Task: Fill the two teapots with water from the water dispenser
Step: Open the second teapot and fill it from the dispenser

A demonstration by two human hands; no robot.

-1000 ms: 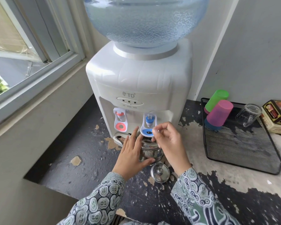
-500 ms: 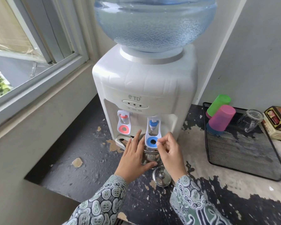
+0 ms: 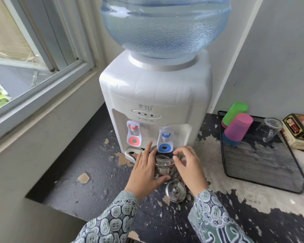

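Note:
A white water dispenser [image 3: 154,95] with a big blue bottle stands on the worn counter. One glass teapot [image 3: 163,163] with a metal band sits under the blue tap [image 3: 164,142]. No second teapot is in view. My left hand [image 3: 144,172] wraps the teapot's left side, thumb under its front. My right hand [image 3: 189,165] is at the pot's right side with thumb and forefinger curled near the rim; I cannot tell whether it grips. The teapot's steel lid [image 3: 175,191] lies on the counter just in front of the pot.
The red tap [image 3: 134,135] is to the left of the blue one. A black mesh tray [image 3: 223,155] on the right holds a green cup [image 3: 235,113], a pink cup [image 3: 239,127] and a glass mug [image 3: 268,128]. A printed box [image 3: 300,130] lies beyond it. A window ledge runs along the left.
My right hand has come off the blue tap lever and dropped to the teapot's right side. The left hand stays on the pot. The camera has pulled back a little.

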